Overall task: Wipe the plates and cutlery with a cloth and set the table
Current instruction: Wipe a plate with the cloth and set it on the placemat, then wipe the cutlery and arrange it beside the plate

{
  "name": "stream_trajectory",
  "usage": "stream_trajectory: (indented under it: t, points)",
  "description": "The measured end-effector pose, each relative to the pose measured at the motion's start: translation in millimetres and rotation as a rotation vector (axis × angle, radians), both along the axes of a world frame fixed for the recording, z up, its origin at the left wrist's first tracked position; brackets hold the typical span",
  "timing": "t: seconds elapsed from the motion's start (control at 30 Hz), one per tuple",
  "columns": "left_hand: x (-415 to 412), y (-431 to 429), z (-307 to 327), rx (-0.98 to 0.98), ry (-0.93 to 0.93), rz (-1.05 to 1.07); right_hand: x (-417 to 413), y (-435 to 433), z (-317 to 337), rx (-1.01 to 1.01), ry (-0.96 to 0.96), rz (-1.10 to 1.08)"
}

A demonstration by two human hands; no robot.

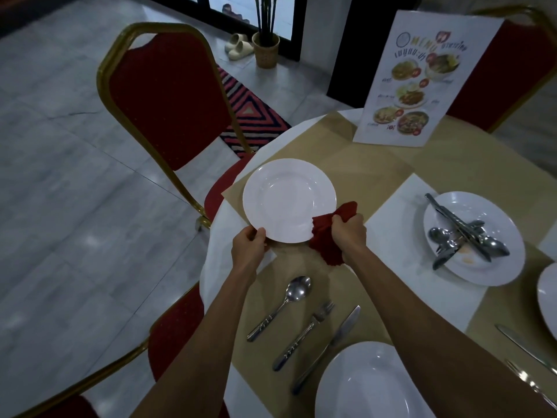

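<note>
Wiping the white plate (pixel 286 197), held tilted above the table's ten o'clock edge. Keep the left hand (pixel 248 247) clamped on the rim at seven o'clock, thumb on top, as the anchor. Work the red cloth (pixel 327 245), bunched tight in the right hand (pixel 349 236) and pressed to the rim at five o'clock, round the whole edge, then across the well. Probably better to turn the plate than to stretch the wrist. Go gently: china, a one-handed hold, hard floor below.

Around: a round table (pixel 376 164) under white and tan cloths. Red chair with gold frame (pixel 168 98) just beyond at ten o'clock. Standing menu card (pixel 422 79) at one o'clock. At three o'clock, a stained plate (pixel 509 233) carrying a heap of cutlery (pixel 464 236), likely still to wipe. At six o'clock, a clean-looking plate (pixel 370 384), with knife (pixel 328 348), fork (pixel 304 336) and spoon (pixel 283 306) laid beside it toward eight o'clock, knife nearest. Mind the chair back when setting down; judged the one thing close enough to knock.
</note>
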State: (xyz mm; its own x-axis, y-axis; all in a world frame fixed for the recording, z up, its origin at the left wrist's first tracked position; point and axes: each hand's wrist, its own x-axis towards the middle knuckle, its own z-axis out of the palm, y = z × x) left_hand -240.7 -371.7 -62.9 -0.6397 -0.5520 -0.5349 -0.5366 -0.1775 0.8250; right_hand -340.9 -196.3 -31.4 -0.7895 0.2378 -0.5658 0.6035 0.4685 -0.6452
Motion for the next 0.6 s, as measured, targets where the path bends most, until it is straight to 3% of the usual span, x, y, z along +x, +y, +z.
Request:
stream_trajectory:
  t: [0.13,0.23,0.43,0.6]
  points:
    - [4,5,10,-0.067,-0.108,0.138,5,23,10,-0.103,0.002,-0.042]
    - [5,28,27,-0.169,-0.088,0.137,13,39,20,-0.199,0.037,0.006]
    - [-15,92,56,-0.305,0.051,-0.168,33,76,41,-0.341,0.013,-0.049]
    - [-31,154,71,-0.325,0.095,-0.436,48,128,51,-0.281,0.067,-0.106]
